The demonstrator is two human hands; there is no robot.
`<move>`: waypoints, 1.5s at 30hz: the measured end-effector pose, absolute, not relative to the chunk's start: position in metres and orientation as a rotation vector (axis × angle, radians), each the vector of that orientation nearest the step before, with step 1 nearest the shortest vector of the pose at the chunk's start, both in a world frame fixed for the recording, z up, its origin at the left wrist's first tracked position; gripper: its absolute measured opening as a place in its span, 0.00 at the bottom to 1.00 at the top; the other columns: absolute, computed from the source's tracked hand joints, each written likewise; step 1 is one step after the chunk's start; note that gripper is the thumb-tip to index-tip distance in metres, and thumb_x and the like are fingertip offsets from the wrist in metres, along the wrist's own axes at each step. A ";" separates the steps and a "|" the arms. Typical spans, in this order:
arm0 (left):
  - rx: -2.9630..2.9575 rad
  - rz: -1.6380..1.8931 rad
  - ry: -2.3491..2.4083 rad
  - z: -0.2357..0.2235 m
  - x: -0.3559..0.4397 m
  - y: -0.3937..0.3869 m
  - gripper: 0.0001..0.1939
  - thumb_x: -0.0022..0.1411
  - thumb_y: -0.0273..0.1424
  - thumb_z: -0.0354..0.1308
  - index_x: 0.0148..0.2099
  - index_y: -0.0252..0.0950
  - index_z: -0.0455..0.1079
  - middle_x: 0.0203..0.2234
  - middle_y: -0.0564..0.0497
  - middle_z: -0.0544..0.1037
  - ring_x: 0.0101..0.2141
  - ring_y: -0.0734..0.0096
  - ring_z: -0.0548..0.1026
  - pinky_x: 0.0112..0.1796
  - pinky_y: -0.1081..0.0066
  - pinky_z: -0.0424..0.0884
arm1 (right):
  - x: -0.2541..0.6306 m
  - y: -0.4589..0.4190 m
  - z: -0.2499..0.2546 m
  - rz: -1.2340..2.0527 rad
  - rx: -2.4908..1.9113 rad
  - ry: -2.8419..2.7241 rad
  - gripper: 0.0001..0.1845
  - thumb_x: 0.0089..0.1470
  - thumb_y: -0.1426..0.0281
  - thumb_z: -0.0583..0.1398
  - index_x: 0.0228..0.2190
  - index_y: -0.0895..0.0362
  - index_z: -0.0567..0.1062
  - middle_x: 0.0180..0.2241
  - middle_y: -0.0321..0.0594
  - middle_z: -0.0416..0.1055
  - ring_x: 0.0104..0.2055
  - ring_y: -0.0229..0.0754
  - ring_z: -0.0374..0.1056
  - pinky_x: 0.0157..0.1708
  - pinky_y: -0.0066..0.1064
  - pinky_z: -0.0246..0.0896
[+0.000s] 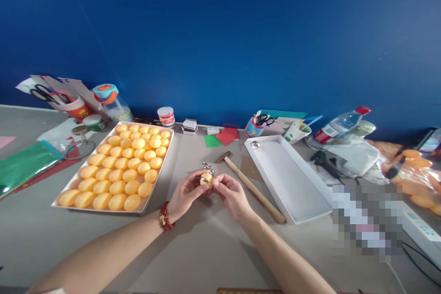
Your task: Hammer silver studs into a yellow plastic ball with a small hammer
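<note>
The orange ball (206, 178), silver-banded and pinched by the left hand (183, 196) above the table (193, 257) (whether the right hand (235, 197), at its edge, also pinches cannot be told), is probably light, rigid, slippery and dentable, best gripped gently on opposite sides.

Fairly bright, diffuse lt; soft shadows twd worktop's (193, 257) front edge. Small glare spot on green bag (27, 165) nr L edge. Wide-angle stretch at sides, R edge soft, pixelated patch (367, 223) nearby.
</note>
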State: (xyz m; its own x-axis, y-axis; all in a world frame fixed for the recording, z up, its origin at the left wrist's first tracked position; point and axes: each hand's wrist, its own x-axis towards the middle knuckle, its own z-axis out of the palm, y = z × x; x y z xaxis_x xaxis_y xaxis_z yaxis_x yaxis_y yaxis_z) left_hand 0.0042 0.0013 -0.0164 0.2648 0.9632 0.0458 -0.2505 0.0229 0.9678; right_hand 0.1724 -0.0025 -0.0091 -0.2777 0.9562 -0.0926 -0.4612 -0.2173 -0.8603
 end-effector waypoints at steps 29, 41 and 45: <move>1.061 1.135 0.801 -0.017 0.005 0.001 0.19 0.57 0.33 0.65 0.51 0.38 0.71 0.43 0.46 0.77 0.38 0.65 0.77 0.39 0.66 0.76 | 0.172 -0.003 -0.007 1.634 -0.835 -1.021 0.12 0.52 0.61 0.66 0.30 0.55 0.73 0.30 0.36 0.73 0.33 0.40 0.70 0.38 0.32 0.63; 1.087 1.118 0.867 -0.016 0.005 0.003 0.20 0.55 0.35 0.65 0.50 0.36 0.73 0.46 0.43 0.78 0.40 0.60 0.77 0.38 0.66 0.76 | 0.176 -0.002 0.001 1.697 -0.810 -1.047 0.12 0.54 0.61 0.65 0.31 0.56 0.71 0.31 0.35 0.74 0.32 0.40 0.71 0.40 0.34 0.65; 1.108 1.110 0.892 -0.017 0.005 0.002 0.21 0.55 0.36 0.65 0.51 0.36 0.73 0.46 0.42 0.78 0.41 0.59 0.77 0.36 0.67 0.75 | 0.177 0.000 0.001 1.713 -0.804 -1.072 0.13 0.54 0.61 0.65 0.31 0.56 0.70 0.31 0.36 0.74 0.31 0.40 0.72 0.40 0.35 0.66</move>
